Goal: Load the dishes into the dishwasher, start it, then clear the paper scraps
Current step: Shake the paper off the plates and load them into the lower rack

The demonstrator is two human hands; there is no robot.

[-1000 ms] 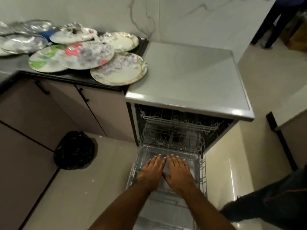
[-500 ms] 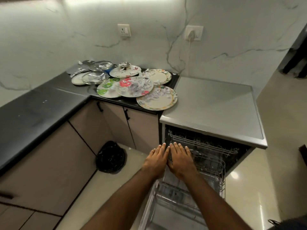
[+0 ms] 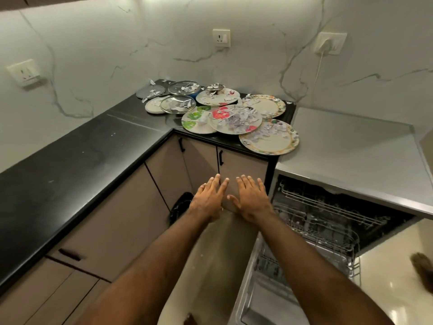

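Both hands are released: the left hand (image 3: pixel 209 199) and the right hand (image 3: pixel 251 198) hover side by side, fingers straight and palms down, grasping nothing. Their thumbs are near each other but apart, in front of a beige cabinet door (image 3: pixel 241 170). At twelve o'clock from them, on the black stone countertop (image 3: pixel 93 156), lies an overlapping cluster of round dishes. The cream plate with a yellow floral rim (image 3: pixel 276 144), nearest at one o'clock, juts over the counter edge and carries torn white paper scraps (image 3: pixel 269 131) on its far half. At its ten o'clock, a cream plate with red flowers (image 3: pixel 220 113) holds the thickest heap of scraps and overlaps a cream plate with green blotches (image 3: pixel 191 120). Farther back sit two shiny steel plates (image 3: pixel 178 104), also littered, and a cream plate with a multicoloured rim (image 3: pixel 271 106). At four o'clock from the right hand stands the grey-topped dishwasher (image 3: pixel 351 148), door down, its grey wire lower rack (image 3: pixel 328 252) drawn out beneath the upper rack (image 3: pixel 328 207); what lies among the wires cannot be made out. A black plastic bag (image 3: pixel 179 207) sits on the floor at nine o'clock of the left hand, partly hidden by it.
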